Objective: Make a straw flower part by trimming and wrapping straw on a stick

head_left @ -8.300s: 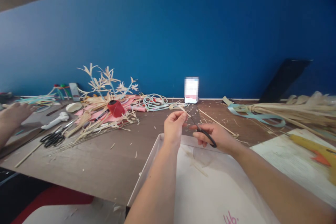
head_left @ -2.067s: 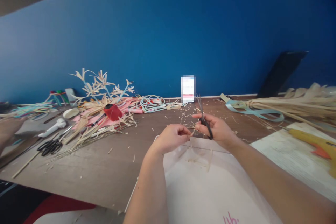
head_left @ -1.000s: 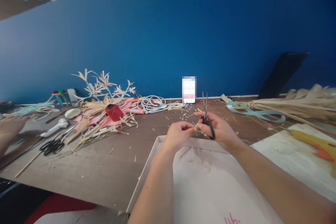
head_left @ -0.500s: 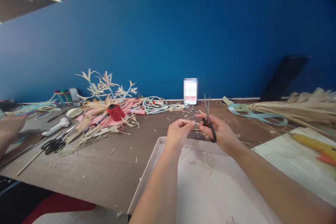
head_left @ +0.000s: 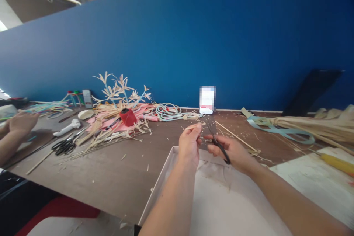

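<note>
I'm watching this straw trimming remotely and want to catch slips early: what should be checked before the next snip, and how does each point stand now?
1. Left hand pinches the straw strip: ok.
2. Right hand grips the scissors: ok.
3. Blades meet the strip: cannot tell, too thin and blurred.
4. Left fingers clear of the blades: cannot tell.
5. White tray lies under both hands for offcuts: ok.
6. Co-worker's hand far off at the table's left end: ok.

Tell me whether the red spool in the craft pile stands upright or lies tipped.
Tipped. The red spool leans among the straw pieces, its dark end facing up and left rather than straight up.
</note>
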Tool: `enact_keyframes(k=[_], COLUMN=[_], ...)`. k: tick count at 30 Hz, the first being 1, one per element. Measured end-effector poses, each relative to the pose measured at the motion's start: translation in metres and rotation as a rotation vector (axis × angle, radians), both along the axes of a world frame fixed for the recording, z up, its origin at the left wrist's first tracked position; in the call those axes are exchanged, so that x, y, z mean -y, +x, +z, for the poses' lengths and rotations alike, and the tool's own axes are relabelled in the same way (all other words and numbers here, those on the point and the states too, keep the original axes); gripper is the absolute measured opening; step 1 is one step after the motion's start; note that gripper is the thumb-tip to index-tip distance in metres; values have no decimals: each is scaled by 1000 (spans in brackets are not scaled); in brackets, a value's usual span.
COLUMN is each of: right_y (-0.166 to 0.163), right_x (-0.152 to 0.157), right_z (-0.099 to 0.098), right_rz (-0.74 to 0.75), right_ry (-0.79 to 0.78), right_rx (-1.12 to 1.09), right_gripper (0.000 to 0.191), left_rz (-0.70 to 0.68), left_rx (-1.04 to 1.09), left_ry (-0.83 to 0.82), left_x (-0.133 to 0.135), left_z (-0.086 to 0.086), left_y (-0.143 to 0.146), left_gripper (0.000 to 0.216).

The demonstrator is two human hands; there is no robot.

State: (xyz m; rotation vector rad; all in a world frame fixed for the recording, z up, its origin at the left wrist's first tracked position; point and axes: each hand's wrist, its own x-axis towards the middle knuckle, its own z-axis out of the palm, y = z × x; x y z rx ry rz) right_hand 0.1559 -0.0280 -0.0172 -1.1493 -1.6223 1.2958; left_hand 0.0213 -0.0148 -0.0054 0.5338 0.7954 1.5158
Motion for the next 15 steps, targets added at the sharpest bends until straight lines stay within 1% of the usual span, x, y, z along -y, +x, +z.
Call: enact_keyframes(k=[5, 9, 15], right_y=[-1, -1, -1], right_x=[2, 2, 2], right_z=[0, -2, 1], right_rz=[56, 25, -17], right_ry=[9, 23, 40], right_rx=[-49, -30, 30], right_gripper=[49, 49, 50], left_rz=[16, 28, -12], left_rx=[-5, -20, -34], left_ry=[13, 5, 13], left_x=[1, 1, 2], left_z=[-3, -5, -4], left_y=[3, 4, 5], left_gripper=[34, 35, 34])
